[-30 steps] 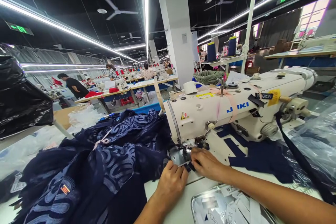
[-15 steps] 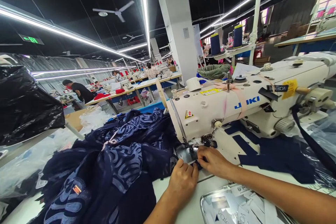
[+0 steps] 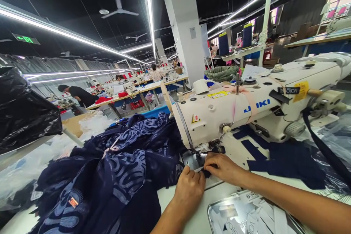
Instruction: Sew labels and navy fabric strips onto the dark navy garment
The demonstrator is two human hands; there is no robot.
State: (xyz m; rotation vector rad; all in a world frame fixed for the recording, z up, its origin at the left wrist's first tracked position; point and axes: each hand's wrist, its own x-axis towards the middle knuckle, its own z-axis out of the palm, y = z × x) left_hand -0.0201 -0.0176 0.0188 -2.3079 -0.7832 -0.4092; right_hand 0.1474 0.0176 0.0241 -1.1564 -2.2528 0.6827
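Close to the needle area of a white sewing machine [image 3: 214, 117], both my hands are at work. My left hand [image 3: 189, 188] is closed, knuckles up, at the edge of a small navy fabric piece [image 3: 206, 173]. My right hand [image 3: 225, 168] pinches the same fabric from the other side, thumb and fingers together. The fabric's grip points are mostly hidden under my fingers. Just beyond my fingertips is the shiny metal plate [image 3: 193, 159] below the machine head. A large navy patterned garment [image 3: 127, 170] lies bunched to the left, its folds reaching the plate.
A metal tray [image 3: 210, 212] of white labels sits in front of my right forearm. Flat navy cut pieces [image 3: 293, 164] lie under the machine arm. A black plastic bag [image 3: 27, 106] hangs at left. Thread cones [image 3: 223, 44] stand behind. A person in black [image 3: 79, 95] bends at a far table.
The view has shifted slightly, so most things sit a little further left. More navy fabric shows between my hands. Both hands stay by the needle area.
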